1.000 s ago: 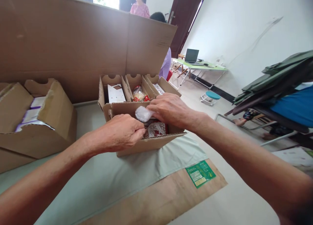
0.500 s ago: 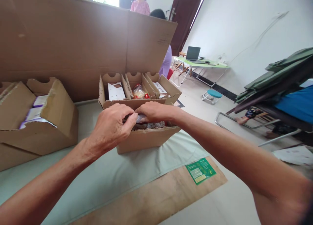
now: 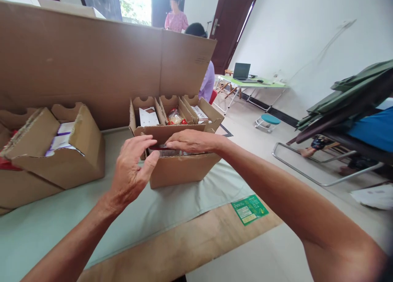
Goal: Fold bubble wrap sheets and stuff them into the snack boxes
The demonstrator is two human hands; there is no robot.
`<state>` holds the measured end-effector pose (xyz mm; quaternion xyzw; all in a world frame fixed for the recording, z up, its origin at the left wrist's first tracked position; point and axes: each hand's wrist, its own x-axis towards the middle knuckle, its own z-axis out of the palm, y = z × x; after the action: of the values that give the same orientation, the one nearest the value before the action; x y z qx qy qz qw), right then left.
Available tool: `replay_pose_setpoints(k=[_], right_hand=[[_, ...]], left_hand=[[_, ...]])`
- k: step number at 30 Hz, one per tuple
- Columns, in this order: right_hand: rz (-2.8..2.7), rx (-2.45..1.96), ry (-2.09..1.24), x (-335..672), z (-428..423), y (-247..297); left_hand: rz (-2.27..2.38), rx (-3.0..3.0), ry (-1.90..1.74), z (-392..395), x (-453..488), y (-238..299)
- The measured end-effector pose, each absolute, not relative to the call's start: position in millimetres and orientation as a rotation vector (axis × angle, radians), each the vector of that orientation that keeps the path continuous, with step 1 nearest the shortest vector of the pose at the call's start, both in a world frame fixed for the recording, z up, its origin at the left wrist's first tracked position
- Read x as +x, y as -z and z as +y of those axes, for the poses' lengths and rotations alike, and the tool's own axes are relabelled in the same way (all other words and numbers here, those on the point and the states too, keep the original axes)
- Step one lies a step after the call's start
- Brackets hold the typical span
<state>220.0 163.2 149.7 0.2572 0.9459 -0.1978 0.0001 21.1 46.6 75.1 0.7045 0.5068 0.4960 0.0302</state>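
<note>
While the left hand (image 3: 129, 162) is spread wide by the front cardboard box (image 3: 181, 171), the right hand (image 3: 192, 142) covers its opening — can't tell its grip.

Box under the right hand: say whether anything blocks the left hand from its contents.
The right hand covers much of the opening of the box; at left, nothing visible blocks the left hand from the contents.
</note>
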Motion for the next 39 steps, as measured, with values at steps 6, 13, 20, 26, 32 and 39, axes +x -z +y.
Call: replay_pose_setpoints(k=[6, 13, 20, 26, 32, 39], right_hand=[[3.365, 2.192, 0.416, 322.5, 99.3, -126.2], [2.995, 2.405, 1.285, 328.3, 79.4, -22.8], [2.951, 2.618, 1.157, 284.8, 17.8, -4.3], [3.284, 2.03, 1.35, 204.9, -39.0, -14.0], [3.32, 1.877, 1.668, 148.0, -1.7, -33.1], [2.959, 2.699, 0.914, 272.7, -81.2, -15.9]], left_hand=[[1.681, 1.72, -1.458, 22.2, -12.4, -25.3], [1.373, 1.494, -1.276, 34.7, 28.7, 9.3], [1.415, 1.491, -1.354, -31.3, 32.8, 12.8], [1.806, 1.136, -1.414, -145.4, -41.7, 14.4], [1.899, 1.276, -1.551, -116.7, -75.7, -26.2], [1.476, 1.401, -1.466, -130.3, 19.0, 7.0]])
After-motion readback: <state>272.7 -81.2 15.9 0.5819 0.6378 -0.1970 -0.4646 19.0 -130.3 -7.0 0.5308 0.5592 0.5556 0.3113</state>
